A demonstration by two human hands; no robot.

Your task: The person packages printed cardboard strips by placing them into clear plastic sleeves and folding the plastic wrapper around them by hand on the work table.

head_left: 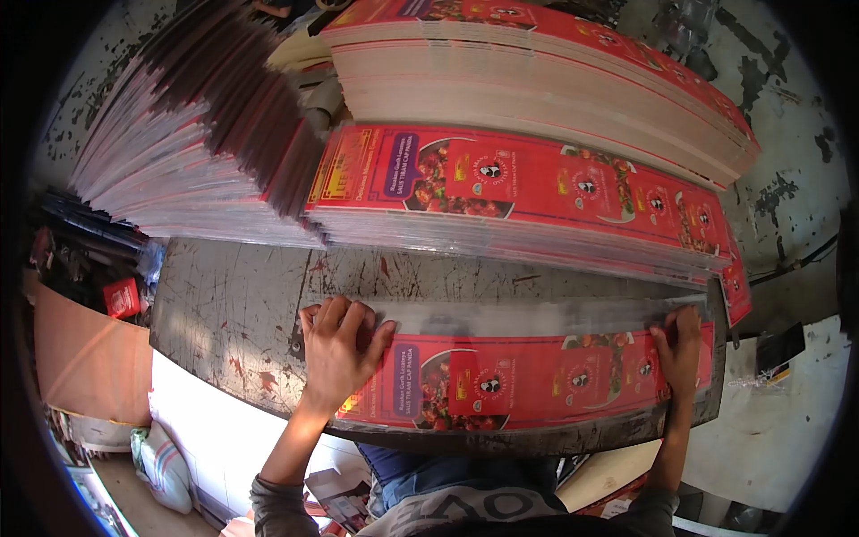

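A long red printed sheet (546,380) with food pictures and panda logos lies flat along the near edge of the table. Along its far side runs a strip of clear plastic film (519,315). My left hand (340,345) is at the left end, its fingers curled over the film and its thumb against the red sheet. At the right end, my right hand (678,349) has the film's edge between thumb and bent fingers. The fingertips of both hands are partly hidden.
Beyond the film stands a stack of plastic-covered red sheets (537,188), with a taller stack (537,89) behind it. A fanned pile of similar sheets (206,152) leans at the left. The scratched dark table (233,295) has a curved near edge.
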